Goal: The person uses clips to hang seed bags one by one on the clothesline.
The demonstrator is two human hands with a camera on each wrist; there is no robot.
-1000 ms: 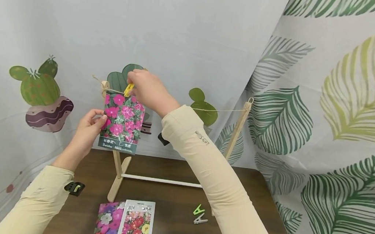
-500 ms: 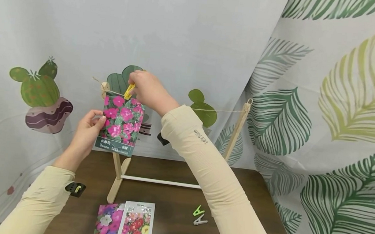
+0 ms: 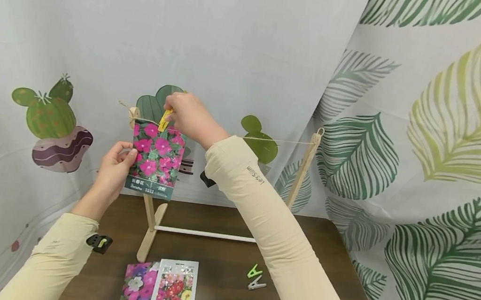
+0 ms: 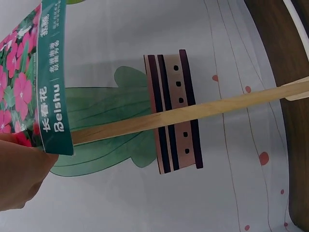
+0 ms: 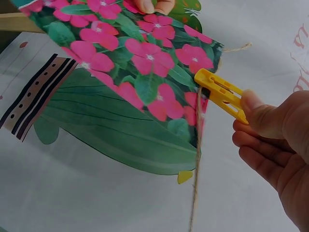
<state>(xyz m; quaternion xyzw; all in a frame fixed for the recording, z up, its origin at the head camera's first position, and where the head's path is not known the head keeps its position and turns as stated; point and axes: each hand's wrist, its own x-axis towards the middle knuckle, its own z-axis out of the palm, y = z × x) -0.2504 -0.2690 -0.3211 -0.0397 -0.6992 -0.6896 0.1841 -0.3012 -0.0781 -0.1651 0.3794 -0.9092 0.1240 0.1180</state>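
Note:
A seed packet (image 3: pixel 157 157) printed with pink flowers hangs upright at the left end of a thin string (image 3: pixel 283 140). My left hand (image 3: pixel 113 168) pinches its left edge between thumb and fingers. At the top edge, my right hand (image 3: pixel 192 118) pinches a yellow clothespin (image 3: pixel 165 120) by its handle end. In the right wrist view the clothespin's (image 5: pixel 222 94) tip lies over the packet's top edge, right where the string (image 5: pixel 197 188) meets it. The left wrist view shows the packet's green lower band (image 4: pixel 55 82) in front of a wooden post.
The string runs between two wooden posts (image 3: pixel 304 169) joined by a white rod (image 3: pixel 204 233) low down. On the brown table lie two more flower packets (image 3: pixel 176 286), (image 3: pixel 138 285), a green clothespin (image 3: pixel 254 270) and a grey clothespin (image 3: pixel 257 283). Printed curtains hang behind.
The clothespin has tipped slightly and come down a little over the packet's top edge. The packet's lower end swung left, then partly back. Both hands keep their holds.

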